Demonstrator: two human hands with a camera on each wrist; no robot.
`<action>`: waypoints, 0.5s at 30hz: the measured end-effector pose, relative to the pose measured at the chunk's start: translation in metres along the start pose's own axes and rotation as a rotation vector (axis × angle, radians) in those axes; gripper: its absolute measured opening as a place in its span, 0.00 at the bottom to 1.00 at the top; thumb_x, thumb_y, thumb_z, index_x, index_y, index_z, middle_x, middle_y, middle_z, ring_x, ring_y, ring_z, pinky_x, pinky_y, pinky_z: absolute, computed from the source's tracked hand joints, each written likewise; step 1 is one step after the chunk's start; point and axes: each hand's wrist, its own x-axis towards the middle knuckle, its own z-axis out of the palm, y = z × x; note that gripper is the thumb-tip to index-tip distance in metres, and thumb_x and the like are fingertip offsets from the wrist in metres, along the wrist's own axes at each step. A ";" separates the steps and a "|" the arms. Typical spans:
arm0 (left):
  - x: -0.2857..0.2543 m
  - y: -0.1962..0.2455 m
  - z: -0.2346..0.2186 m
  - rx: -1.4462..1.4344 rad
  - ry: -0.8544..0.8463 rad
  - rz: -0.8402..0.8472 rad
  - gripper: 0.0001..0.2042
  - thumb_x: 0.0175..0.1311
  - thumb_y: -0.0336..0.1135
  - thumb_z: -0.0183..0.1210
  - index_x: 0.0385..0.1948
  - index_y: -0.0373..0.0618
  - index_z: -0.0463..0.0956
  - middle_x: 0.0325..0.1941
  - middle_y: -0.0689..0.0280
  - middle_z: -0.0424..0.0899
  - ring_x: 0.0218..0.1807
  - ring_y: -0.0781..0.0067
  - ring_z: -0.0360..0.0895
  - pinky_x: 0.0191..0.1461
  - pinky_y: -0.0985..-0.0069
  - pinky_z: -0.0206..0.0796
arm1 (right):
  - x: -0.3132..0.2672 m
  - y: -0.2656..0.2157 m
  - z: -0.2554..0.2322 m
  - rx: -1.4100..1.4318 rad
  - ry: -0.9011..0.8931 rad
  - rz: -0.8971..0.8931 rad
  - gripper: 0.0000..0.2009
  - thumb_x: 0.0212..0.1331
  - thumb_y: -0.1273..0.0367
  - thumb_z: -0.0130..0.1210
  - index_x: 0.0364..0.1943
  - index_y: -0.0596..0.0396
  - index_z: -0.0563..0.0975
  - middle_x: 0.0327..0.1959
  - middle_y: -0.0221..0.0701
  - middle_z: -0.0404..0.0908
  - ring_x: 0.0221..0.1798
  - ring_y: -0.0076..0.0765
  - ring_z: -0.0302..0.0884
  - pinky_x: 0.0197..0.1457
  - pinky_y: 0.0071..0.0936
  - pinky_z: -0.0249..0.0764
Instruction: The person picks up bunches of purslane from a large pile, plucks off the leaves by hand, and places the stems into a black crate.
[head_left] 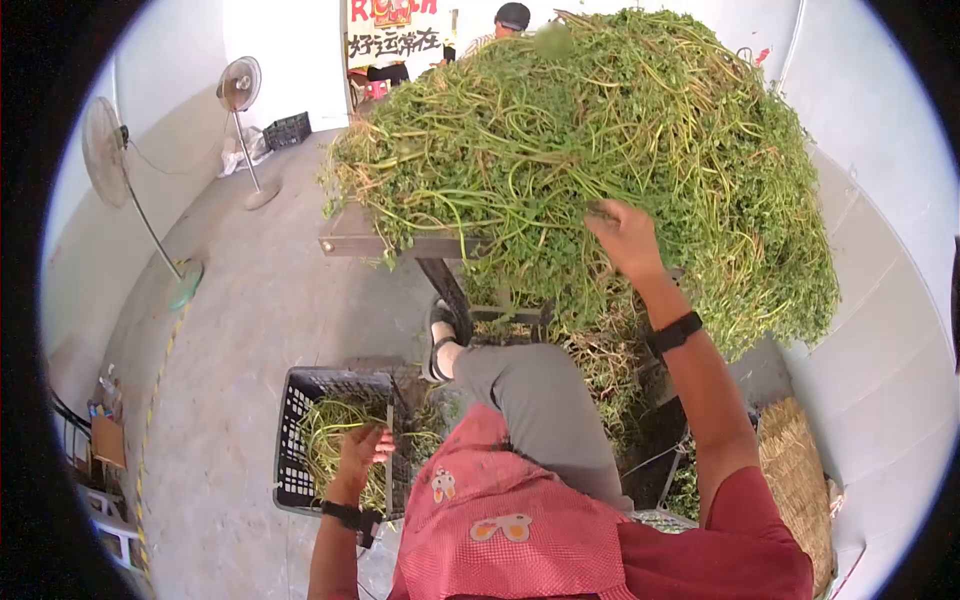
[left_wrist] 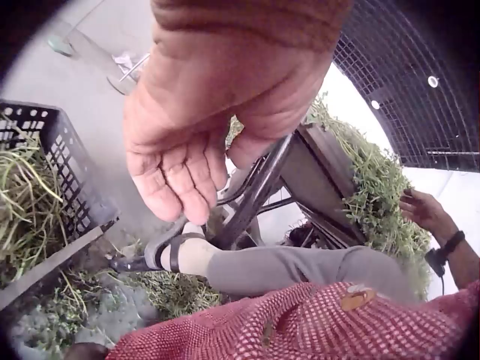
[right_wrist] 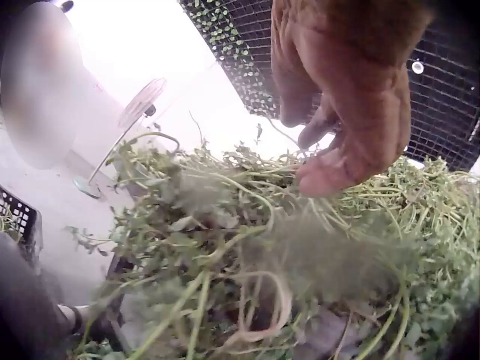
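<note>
A big heap of leafy green stems [head_left: 560,130] covers the table [head_left: 350,235] in the head view. My right hand [head_left: 630,240] is at the heap's near edge, fingers loosely bent. The right wrist view shows that hand [right_wrist: 352,97] just over the tangled stems [right_wrist: 225,195], a gap between thumb and fingers and no stem between them. Low on the left, my left hand [head_left: 360,458] hovers over a black plastic crate [head_left: 291,465] of cut stems [head_left: 325,425]. Its fingers [left_wrist: 180,180] extend loosely in the left wrist view, holding nothing.
Two standing fans [head_left: 240,85] are along the left wall. More plant scraps [head_left: 610,370] lie under the table beside my leg [head_left: 545,395]. A person [head_left: 510,22] sits behind the heap. A straw-coloured bundle [head_left: 795,470] is at lower right.
</note>
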 end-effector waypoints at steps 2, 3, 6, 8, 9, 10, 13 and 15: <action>0.001 0.004 0.008 0.014 0.016 -0.064 0.16 0.61 0.42 0.55 0.41 0.37 0.73 0.35 0.60 0.81 0.34 0.72 0.79 0.35 0.80 0.69 | 0.029 -0.001 0.000 -0.152 0.061 -0.086 0.16 0.51 0.61 0.57 0.42 0.55 0.78 0.35 0.42 0.81 0.33 0.41 0.80 0.36 0.32 0.74; 0.003 0.007 0.013 0.010 0.031 -0.055 0.16 0.61 0.42 0.55 0.41 0.37 0.73 0.35 0.60 0.81 0.34 0.72 0.79 0.35 0.80 0.69 | 0.043 0.001 0.001 -0.141 0.058 -0.098 0.16 0.51 0.61 0.57 0.42 0.55 0.78 0.35 0.42 0.81 0.33 0.41 0.80 0.36 0.32 0.74; -0.004 0.008 0.019 -0.009 -0.019 0.035 0.16 0.61 0.42 0.56 0.39 0.35 0.74 0.34 0.60 0.81 0.33 0.72 0.78 0.35 0.78 0.69 | 0.069 -0.011 0.014 -0.300 0.135 -0.097 0.15 0.51 0.62 0.56 0.41 0.53 0.79 0.34 0.40 0.81 0.30 0.40 0.78 0.35 0.35 0.74; -0.003 0.012 0.025 0.005 0.000 0.024 0.16 0.61 0.42 0.56 0.38 0.35 0.74 0.34 0.60 0.81 0.33 0.73 0.78 0.35 0.78 0.69 | 0.079 -0.008 0.026 -0.324 0.143 -0.143 0.14 0.51 0.62 0.57 0.41 0.53 0.79 0.32 0.39 0.81 0.28 0.41 0.77 0.34 0.34 0.74; 0.001 0.016 0.030 0.021 0.002 0.023 0.16 0.61 0.42 0.56 0.38 0.35 0.74 0.34 0.61 0.81 0.33 0.73 0.78 0.35 0.78 0.69 | 0.085 -0.004 0.027 -0.361 0.168 -0.192 0.14 0.51 0.63 0.57 0.41 0.53 0.79 0.29 0.38 0.81 0.25 0.41 0.76 0.33 0.34 0.73; 0.001 0.019 0.033 -0.013 -0.006 0.032 0.17 0.61 0.43 0.56 0.38 0.35 0.74 0.33 0.61 0.80 0.33 0.73 0.78 0.35 0.78 0.68 | 0.088 -0.001 0.028 -0.432 0.119 -0.211 0.14 0.51 0.64 0.58 0.41 0.54 0.79 0.28 0.37 0.81 0.24 0.40 0.76 0.31 0.33 0.73; 0.001 0.027 0.041 0.021 -0.051 0.075 0.18 0.63 0.43 0.53 0.41 0.34 0.73 0.36 0.58 0.81 0.36 0.69 0.79 0.38 0.75 0.70 | 0.088 0.001 0.027 -0.275 0.120 -0.084 0.12 0.52 0.66 0.57 0.40 0.55 0.79 0.29 0.36 0.81 0.28 0.35 0.77 0.28 0.32 0.71; 0.002 0.030 0.047 0.013 -0.057 0.073 0.17 0.63 0.42 0.54 0.40 0.34 0.74 0.35 0.59 0.81 0.35 0.70 0.79 0.38 0.76 0.70 | 0.080 0.002 0.020 -0.086 0.128 0.087 0.13 0.54 0.68 0.56 0.42 0.59 0.78 0.35 0.38 0.81 0.34 0.33 0.79 0.27 0.31 0.74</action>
